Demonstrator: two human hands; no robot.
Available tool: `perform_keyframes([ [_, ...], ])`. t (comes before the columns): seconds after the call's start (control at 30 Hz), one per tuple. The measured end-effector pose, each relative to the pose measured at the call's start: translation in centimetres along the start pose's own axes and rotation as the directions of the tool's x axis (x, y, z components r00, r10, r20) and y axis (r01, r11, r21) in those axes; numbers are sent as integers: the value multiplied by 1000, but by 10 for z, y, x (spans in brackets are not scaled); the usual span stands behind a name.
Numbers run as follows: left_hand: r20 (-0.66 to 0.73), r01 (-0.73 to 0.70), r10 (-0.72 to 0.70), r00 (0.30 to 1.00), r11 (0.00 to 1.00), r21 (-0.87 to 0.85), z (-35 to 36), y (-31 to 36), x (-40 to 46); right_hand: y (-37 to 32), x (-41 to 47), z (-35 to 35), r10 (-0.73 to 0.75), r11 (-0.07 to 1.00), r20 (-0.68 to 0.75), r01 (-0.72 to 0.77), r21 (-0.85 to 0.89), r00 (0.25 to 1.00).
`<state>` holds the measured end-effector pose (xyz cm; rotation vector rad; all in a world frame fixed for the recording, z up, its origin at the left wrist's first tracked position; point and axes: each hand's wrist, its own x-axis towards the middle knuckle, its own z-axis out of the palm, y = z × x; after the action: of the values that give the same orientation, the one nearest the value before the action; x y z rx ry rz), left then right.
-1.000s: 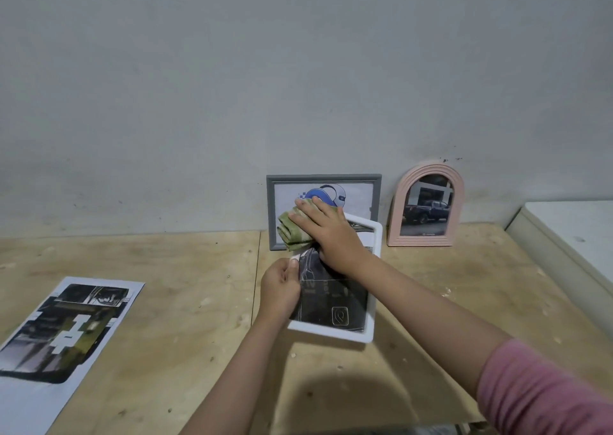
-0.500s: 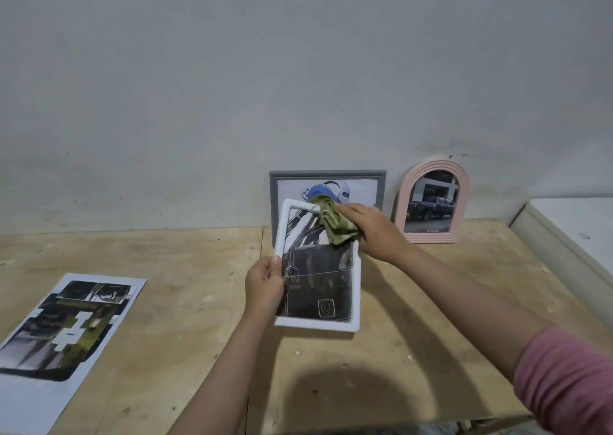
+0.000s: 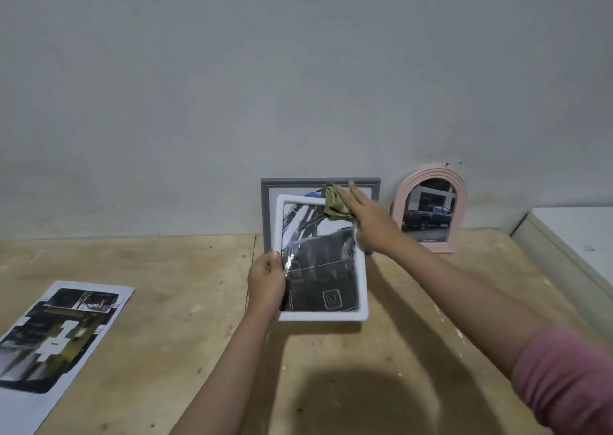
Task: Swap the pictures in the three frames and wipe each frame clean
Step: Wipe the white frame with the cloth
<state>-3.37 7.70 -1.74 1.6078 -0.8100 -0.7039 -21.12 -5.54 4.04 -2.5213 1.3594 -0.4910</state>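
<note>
Left hand: curled round the left edge of the white frame, thumb on the front of the border, holding it raised and tilted over the worktop. Right hand: fingers straight and together, pressing the green cloth flat against the frame's top right corner.

Against the frame half a second ago: cloth and right hand now higher, at the very corner at 1 o'clock of the white frame instead of just inside its top edge; fingers stretched flatter than before; white frame lifted slightly nearer the wall, same grip on the left edge.

White frame: at 3 o'clock of the left hand, touching it; dark print behind its glazing, glare on the left side. Cloth: at 11 o'clock of the right hand, under the fingertips, bunched.

Grey frame: directly behind the white frame at 12 o'clock, leaning on the wall, largely covered by it. Pink arched frame: at 2 o'clock of the right hand, just beside the grey frame, upright against the wall, showing a dark pickup. Loose printed sheet: flat on the worktop at 9 o'clock, well apart from the left hand. White surface: at 3 o'clock, at the worktop's right end. Pink sleeve on the right forearm at 5 o'clock.
</note>
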Motion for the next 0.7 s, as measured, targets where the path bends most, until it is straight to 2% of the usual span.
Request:
perform_keyframes([
  [0.1, -51, -11, 11, 999, 1000, 8, 16, 3, 1, 21, -2, 12, -26, 999, 15, 26, -18, 1000],
  [0.23, -133, 104, -121, 984, 987, -124, 44, 5, 1, 44, -18, 24, -179, 984, -10, 179, -11, 984],
  [0.37, -177, 154, -192, 965, 966, -209, 69, 10, 1, 55, -38, 22, -122, 977, 21, 116, 180, 992],
  [0.53, -256, 211, -293, 921, 929, -306, 83, 13, 6, 70, -60, 25, -105, 945, -49, 115, 306, 993],
  [0.7, -370, 159, -265, 890, 943, -294, 93, 24, 4, 81, -89, 39, 14, 876, -123, 47, 480, 992],
])
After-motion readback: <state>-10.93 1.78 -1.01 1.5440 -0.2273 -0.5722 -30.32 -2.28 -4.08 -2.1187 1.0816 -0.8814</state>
